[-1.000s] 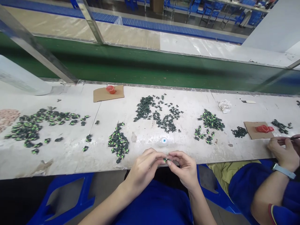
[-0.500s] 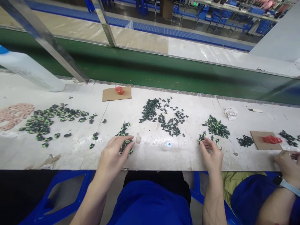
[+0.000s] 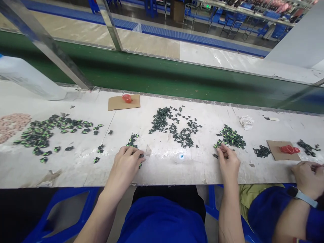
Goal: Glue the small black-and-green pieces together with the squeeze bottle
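My left hand [image 3: 128, 163] is bent down over a small cluster of black-and-green pieces [image 3: 132, 139], its fingers drawn together around a dark piece [image 3: 141, 156] at their tips. At the near edge of a heap of small black-and-green parts [image 3: 232, 136], my right hand [image 3: 230, 162] pinches a small part, mostly hidden by the fingers. Between the hands lies a small clear bottle with a blue tip [image 3: 180, 157]. Behind it spread many tiny dark green parts [image 3: 160, 118]. A clear scrap [image 3: 148, 150] rests beside my left fingertips.
Leftward are a pile of black-and-green pieces [image 3: 37, 133], pink parts [image 3: 12, 125] and a big white jug [image 3: 32, 79]. A red cup [image 3: 127, 98] sits on cardboard [image 3: 115, 103] at the back. On the right, a co-worker's hand [image 3: 307, 177] is near another red cup [image 3: 288, 149].
My left fingers have closed down over the cluster, where they were spread apart before. My right fingers have shifted slightly and come together at the heap's edge. The view has tilted a little.
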A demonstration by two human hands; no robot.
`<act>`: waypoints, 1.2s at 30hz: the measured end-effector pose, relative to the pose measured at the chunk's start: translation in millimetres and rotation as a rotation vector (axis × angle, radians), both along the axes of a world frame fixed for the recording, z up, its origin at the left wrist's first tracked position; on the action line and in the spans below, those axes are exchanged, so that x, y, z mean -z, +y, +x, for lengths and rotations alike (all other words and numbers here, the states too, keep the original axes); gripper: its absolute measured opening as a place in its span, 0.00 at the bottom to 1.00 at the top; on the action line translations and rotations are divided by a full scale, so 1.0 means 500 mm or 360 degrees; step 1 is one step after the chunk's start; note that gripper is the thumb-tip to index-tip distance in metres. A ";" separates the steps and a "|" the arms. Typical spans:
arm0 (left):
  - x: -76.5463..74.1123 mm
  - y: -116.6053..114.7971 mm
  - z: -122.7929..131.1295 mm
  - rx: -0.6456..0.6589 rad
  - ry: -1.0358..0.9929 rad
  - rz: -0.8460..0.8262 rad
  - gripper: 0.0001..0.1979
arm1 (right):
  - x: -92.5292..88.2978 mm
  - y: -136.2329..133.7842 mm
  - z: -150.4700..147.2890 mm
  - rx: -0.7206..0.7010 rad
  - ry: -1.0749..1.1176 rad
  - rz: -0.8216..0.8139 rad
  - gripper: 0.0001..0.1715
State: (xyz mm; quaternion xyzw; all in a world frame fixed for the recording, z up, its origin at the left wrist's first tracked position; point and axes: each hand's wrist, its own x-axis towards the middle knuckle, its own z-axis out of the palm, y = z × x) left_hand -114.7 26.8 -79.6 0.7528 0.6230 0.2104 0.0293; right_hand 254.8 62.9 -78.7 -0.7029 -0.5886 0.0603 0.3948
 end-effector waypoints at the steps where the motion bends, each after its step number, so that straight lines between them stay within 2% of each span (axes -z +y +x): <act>1: 0.001 0.001 0.000 0.0014 0.0011 -0.0032 0.12 | -0.005 -0.006 -0.010 0.0013 -0.0061 0.0056 0.22; 3: 0.001 0.003 0.000 0.0061 0.0005 -0.0101 0.10 | -0.016 -0.025 -0.041 -0.0052 -0.0133 0.0156 0.23; 5: -0.001 0.005 0.000 0.0112 0.0012 -0.0136 0.09 | -0.022 -0.047 -0.085 -0.0334 -0.0085 0.0127 0.26; 7: -0.007 0.007 0.001 0.0153 0.0045 -0.0138 0.09 | -0.023 -0.066 -0.132 -0.0672 0.0031 0.0021 0.33; 10: -0.022 0.012 0.011 0.0232 0.0002 -0.0143 0.09 | -0.018 -0.077 -0.189 -0.0882 0.0153 -0.0090 0.40; 12: -0.034 0.014 0.025 0.0299 -0.0132 -0.0142 0.11 | -0.014 -0.074 -0.212 -0.0893 0.0186 -0.0093 0.35; 14: -0.041 0.015 0.043 0.0358 -0.0312 -0.0110 0.13 | -0.012 -0.067 -0.224 -0.0896 0.0207 -0.0085 0.25; 17: -0.037 0.012 0.071 0.0474 -0.0560 -0.0035 0.13 | -0.013 -0.059 -0.229 -0.0947 0.0273 -0.0087 0.15; 21: -0.007 0.005 0.095 0.0635 -0.0732 0.0068 0.11 | -0.018 -0.065 -0.223 -0.0967 0.0598 -0.0170 0.15; 24: 0.011 -0.001 0.100 0.0641 -0.0769 0.0117 0.09 | -0.019 -0.078 -0.209 -0.0891 0.0862 -0.0343 0.15; 30: 0.009 -0.014 0.100 0.0548 -0.0863 0.0049 0.07 | -0.015 -0.081 -0.179 -0.0666 0.1229 -0.0288 0.18; 33: 0.007 -0.021 0.107 0.0360 -0.0948 -0.0065 0.05 | -0.018 -0.075 -0.182 -0.0534 0.1335 -0.0304 0.16; 36: 0.007 -0.025 0.114 0.0167 -0.1049 -0.0142 0.03 | -0.025 -0.072 -0.199 -0.0440 0.1300 -0.0376 0.13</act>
